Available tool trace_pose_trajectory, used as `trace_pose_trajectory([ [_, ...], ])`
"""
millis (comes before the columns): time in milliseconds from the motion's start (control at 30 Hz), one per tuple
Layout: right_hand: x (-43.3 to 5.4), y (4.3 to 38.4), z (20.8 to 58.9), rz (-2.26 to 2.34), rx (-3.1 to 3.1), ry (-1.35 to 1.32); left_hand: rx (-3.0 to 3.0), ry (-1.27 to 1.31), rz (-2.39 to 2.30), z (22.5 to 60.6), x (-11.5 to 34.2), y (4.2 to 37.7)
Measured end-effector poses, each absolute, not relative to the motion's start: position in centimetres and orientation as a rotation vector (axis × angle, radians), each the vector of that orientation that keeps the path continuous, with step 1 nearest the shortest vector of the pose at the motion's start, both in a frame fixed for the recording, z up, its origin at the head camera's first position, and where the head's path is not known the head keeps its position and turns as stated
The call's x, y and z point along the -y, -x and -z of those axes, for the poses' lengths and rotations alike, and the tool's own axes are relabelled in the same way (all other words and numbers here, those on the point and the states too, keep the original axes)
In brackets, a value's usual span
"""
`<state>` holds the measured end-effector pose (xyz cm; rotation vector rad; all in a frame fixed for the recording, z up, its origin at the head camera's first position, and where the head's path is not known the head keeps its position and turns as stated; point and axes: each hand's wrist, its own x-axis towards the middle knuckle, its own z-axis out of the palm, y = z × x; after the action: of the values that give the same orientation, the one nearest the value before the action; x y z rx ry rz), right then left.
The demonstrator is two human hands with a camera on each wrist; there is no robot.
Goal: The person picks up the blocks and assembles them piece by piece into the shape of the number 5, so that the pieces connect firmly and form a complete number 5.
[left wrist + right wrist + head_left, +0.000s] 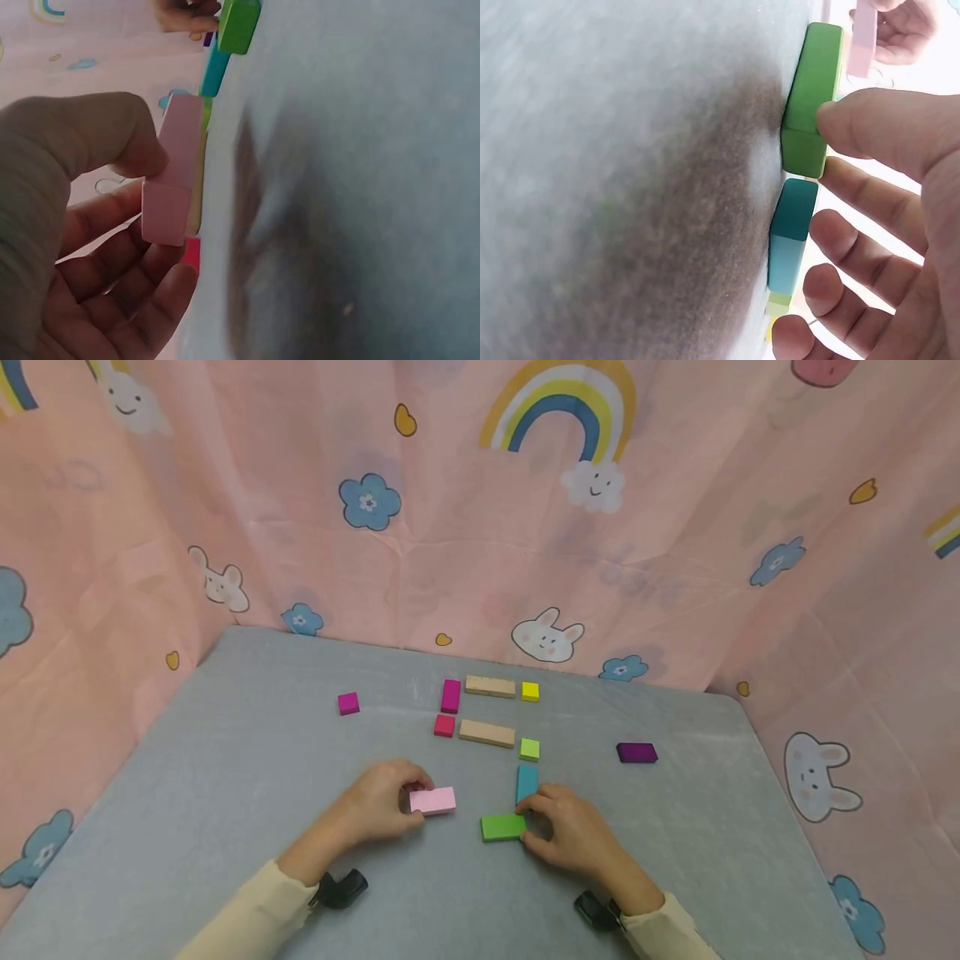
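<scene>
My left hand (386, 802) pinches a pink block (432, 801) between thumb and fingers; the left wrist view shows this pink block (171, 172) held just above the table. To the right, my right hand (573, 831) has its thumb and index finger on the near right end of a green block (502, 828), which lies flat on the table. Just beyond the green block, a blue block (527, 783) lies lengthwise; in the right wrist view the blue block (793, 232) sits close to the green one, beside the other curled fingers.
Beyond the hands lie two wooden blocks (487, 733), a lime cube (529, 749), a yellow cube (530, 692), a red cube (444, 726) and a magenta block (450, 696). A magenta cube (348, 703) lies far left, a purple block (637, 752) right. Pink curtains (450, 568) border the grey table (262, 735).
</scene>
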<state>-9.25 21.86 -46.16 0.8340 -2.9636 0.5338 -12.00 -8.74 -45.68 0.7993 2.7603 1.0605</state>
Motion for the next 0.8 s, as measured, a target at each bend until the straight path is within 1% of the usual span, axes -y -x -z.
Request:
trace_pose_trajectory([
  [267,-21.7,9.3,46.2,-0.513,2.973,-0.818,-2.663,-0.960,-1.007,46.2,8.1,11.9],
  [433,-21.7,9.2,46.1,-0.491,2.983,-0.808,-2.637,-1.016,-0.988,46.6,7.7,12.1],
  [800,-21.5,9.1,46.1,-0.469,2.976,-0.790,-2.605,-1.022,-0.923,46.8,7.3,12.0],
])
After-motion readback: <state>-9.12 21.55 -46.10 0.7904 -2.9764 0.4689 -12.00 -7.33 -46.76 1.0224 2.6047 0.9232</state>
